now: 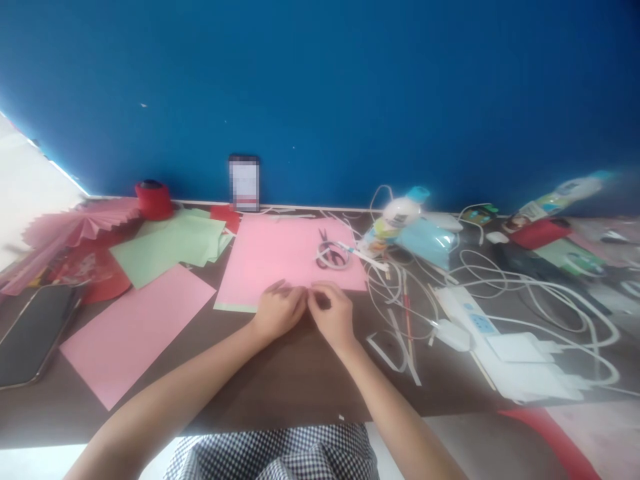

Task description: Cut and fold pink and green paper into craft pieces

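A large pink sheet of paper (265, 247) lies in front of me, with a pale green strip showing along its near left edge. My left hand (280, 310) and my right hand (334, 317) meet at this near edge, fingertips almost touching. The left fingers are curled together. On the right, thumb and forefinger close in a pinch. Whatever sits between the fingertips is too small or hidden to name. Beyond my right hand, a pair of scissors (331, 255) rests on the pink sheet, blades pointing away.
To the left are another pink sheet (140, 333), green papers (170, 243), a dark phone (37, 333) and a red spool (153, 200). A second phone (245, 183) leans on the blue wall (320, 93). Rightward lie a glue bottle (400, 213), paper strips (400, 347), tangled cables and a power strip (465, 310).
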Available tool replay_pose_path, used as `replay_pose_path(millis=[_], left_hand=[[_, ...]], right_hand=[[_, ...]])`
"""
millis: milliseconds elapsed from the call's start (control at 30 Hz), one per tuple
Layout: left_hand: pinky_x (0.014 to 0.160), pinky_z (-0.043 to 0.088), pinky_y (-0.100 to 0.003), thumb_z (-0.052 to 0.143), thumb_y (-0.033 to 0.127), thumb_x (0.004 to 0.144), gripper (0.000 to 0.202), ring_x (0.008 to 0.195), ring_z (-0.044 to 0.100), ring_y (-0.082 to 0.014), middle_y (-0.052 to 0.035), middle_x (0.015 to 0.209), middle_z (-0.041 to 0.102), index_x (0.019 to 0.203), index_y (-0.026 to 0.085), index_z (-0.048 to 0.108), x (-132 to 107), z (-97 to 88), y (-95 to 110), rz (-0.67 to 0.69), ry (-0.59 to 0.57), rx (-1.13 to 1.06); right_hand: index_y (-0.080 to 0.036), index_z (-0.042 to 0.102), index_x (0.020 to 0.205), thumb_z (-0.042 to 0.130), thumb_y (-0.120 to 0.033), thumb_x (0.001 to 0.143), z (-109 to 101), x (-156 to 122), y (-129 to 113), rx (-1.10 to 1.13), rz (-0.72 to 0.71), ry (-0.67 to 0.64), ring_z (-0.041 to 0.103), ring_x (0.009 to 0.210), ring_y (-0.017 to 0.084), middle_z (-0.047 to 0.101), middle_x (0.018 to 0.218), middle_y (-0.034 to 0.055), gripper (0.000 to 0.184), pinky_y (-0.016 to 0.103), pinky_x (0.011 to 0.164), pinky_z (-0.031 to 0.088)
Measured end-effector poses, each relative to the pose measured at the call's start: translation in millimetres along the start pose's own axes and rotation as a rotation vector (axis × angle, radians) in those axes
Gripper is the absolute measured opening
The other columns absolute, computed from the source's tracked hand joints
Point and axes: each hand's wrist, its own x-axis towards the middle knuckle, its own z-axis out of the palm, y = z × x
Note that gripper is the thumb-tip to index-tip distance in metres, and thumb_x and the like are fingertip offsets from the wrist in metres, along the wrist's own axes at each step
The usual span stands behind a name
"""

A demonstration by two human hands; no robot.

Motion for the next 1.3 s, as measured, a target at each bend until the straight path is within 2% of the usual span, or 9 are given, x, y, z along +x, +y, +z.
replay_pose_path(millis=[333,467,600,700,867,1033,1100,1200,1300], left_hand=[[0.088,0.045,-0.032,0.037,0.02,0.088,0.02,0.065,0.063,-0.0125,-0.0011,0.069,0.066,0.085,0.018,0.057,-1.9,5.0,-4.4,0.042,0.006,-0.011],[0.086,0.046,-0.031,0.037,0.02,0.088,0.018,0.065,0.063,-0.0128,-0.0018,0.071,0.067,0.085,0.018,0.055,-1.3,4.3,-4.5,0.014,-0.008,-0.012],[0.088,0.044,-0.032,0.036,0.019,0.088,0.017,0.07,0.064,-0.0127,-0.0007,0.078,0.068,0.092,0.02,0.053,0.0,0.7,-3.2,-0.029,-0.023,-0.041],[0.091,0.042,-0.034,0.036,0.016,0.088,0.019,0.075,0.064,-0.013,-0.0007,0.081,0.069,0.096,0.021,0.053,0.7,-0.6,-3.1,-0.032,-0.03,-0.046],[0.095,0.038,-0.036,0.037,0.012,0.086,0.021,0.077,0.064,-0.0141,-0.0008,0.077,0.068,0.094,0.02,0.054,-0.2,1.5,-4.6,-0.001,-0.069,-0.025],[0.097,0.036,-0.037,0.036,0.015,0.086,0.019,0.075,0.064,-0.0144,-0.0018,0.076,0.068,0.089,0.02,0.055,-1.6,0.7,-2.0,0.019,-0.032,-0.052],[0.098,0.035,-0.038,0.037,0.018,0.087,0.018,0.074,0.065,-0.0145,-0.0023,0.076,0.068,0.089,0.019,0.055,-2.2,-0.1,-1.3,0.018,-0.022,-0.063],[0.099,0.035,-0.037,0.038,0.016,0.086,0.02,0.072,0.065,-0.014,-0.0023,0.075,0.068,0.093,0.019,0.056,-3.1,0.7,-3.0,0.017,-0.018,-0.047],[0.099,0.035,-0.036,0.039,0.012,0.086,0.024,0.074,0.065,-0.0134,-0.0022,0.078,0.069,0.099,0.02,0.057,-4.5,3.2,-3.9,0.015,0.005,0.001]], right_hand=[[-0.02,0.063,0.079,0.053,-0.016,0.077,2.3,-4.3,-1.4,-0.088,-0.074,0.02,0.062,0.08,0.018,0.066,0.08,0.004,0.011,0.033,0.076,0.048],[-0.021,0.064,0.085,0.053,-0.016,0.077,-2.3,-4.9,-5.1,-0.04,-0.096,-0.036,0.061,0.084,0.018,0.066,0.087,0.0044,0.015,0.034,0.08,0.047],[-0.02,0.063,0.084,0.051,-0.018,0.08,-8.4,1.3,-2.5,0.12,0.016,-0.035,0.06,0.085,0.017,0.065,0.086,0.0045,0.013,0.033,0.079,0.047],[-0.02,0.063,0.083,0.052,-0.023,0.082,-10.1,7.9,4.3,0.197,0.102,-0.099,0.06,0.083,0.017,0.065,0.085,0.0039,0.012,0.032,0.078,0.047],[-0.02,0.06,0.074,0.05,-0.028,0.084,-6.2,10.5,12.6,0.184,0.114,-0.209,0.058,0.077,0.016,0.063,0.079,0.0021,0.016,0.031,0.073,0.045],[-0.019,0.053,0.071,0.041,-0.025,0.087,-1.2,6.7,15.1,-0.039,-0.031,-0.196,0.051,0.073,0.018,0.057,0.071,0.0032,0.021,0.033,0.071,0.04],[-0.019,0.051,0.07,0.037,-0.024,0.088,-0.9,6.3,16.2,-0.067,-0.043,-0.2,0.05,0.072,0.018,0.056,0.071,0.0037,0.023,0.033,0.071,0.039],[-0.02,0.052,0.073,0.032,-0.027,0.09,-2.5,7.0,18.5,0.037,0.043,-0.176,0.052,0.074,0.017,0.057,0.073,0.0034,0.027,0.033,0.073,0.041],[-0.019,0.055,0.089,0.027,-0.032,0.092,-5.8,7.5,20.9,0.182,0.158,-0.07,0.056,0.083,0.017,0.06,0.088,0.0059,0.031,0.032,0.076,0.044]])
